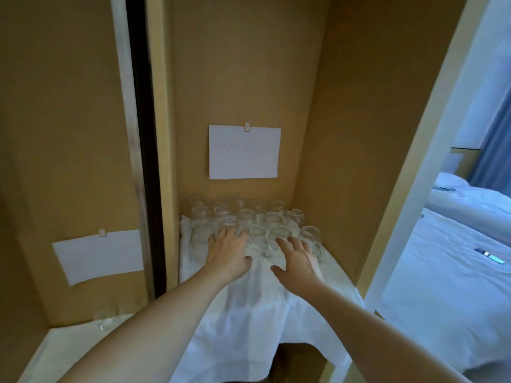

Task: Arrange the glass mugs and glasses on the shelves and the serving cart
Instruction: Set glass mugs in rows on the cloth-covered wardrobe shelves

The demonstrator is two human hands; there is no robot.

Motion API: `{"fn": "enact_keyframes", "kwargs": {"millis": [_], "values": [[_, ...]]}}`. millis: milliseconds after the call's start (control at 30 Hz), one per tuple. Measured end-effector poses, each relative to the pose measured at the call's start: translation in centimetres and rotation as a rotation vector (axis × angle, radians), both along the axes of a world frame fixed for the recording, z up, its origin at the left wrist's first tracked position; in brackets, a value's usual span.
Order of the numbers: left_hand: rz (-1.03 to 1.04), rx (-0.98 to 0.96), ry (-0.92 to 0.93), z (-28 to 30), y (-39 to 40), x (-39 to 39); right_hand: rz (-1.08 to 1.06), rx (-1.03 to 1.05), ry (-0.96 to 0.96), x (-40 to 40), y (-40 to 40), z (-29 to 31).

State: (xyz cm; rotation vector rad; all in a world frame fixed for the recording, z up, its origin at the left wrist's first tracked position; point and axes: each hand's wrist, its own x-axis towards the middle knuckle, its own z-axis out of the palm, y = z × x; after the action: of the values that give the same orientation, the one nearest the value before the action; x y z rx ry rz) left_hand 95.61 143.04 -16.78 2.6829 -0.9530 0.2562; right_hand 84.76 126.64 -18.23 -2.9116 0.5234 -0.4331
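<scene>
Several clear glasses (246,217) stand upside down in rows at the back of a shelf covered by a white cloth (249,308). My left hand (228,251) reaches over the cloth with fingers spread, its fingertips at the front-left glasses. My right hand (297,258) is stretched out beside it, fingers straight, its tips at the front row near a glass (312,236) on the right. Neither hand holds anything. One more glass (106,317) stands on the lower left shelf, partly behind my left forearm.
A white paper sheet (244,152) is clipped to the shelf's back wall, another sheet (99,257) to the left compartment's wall. A dark vertical gap (145,150) separates the compartments. At right, past a white frame, is a bed (448,286) with a small dark object (489,255).
</scene>
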Motion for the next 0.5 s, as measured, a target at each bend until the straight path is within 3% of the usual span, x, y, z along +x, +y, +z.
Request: {"fn": "enact_keyframes", "kwargs": {"millis": [500], "values": [[0.099, -0.056, -0.026, 0.8, 8.6, -12.6, 0.125, 0.028, -0.012, -9.5, 6.8, 1.2]]}}
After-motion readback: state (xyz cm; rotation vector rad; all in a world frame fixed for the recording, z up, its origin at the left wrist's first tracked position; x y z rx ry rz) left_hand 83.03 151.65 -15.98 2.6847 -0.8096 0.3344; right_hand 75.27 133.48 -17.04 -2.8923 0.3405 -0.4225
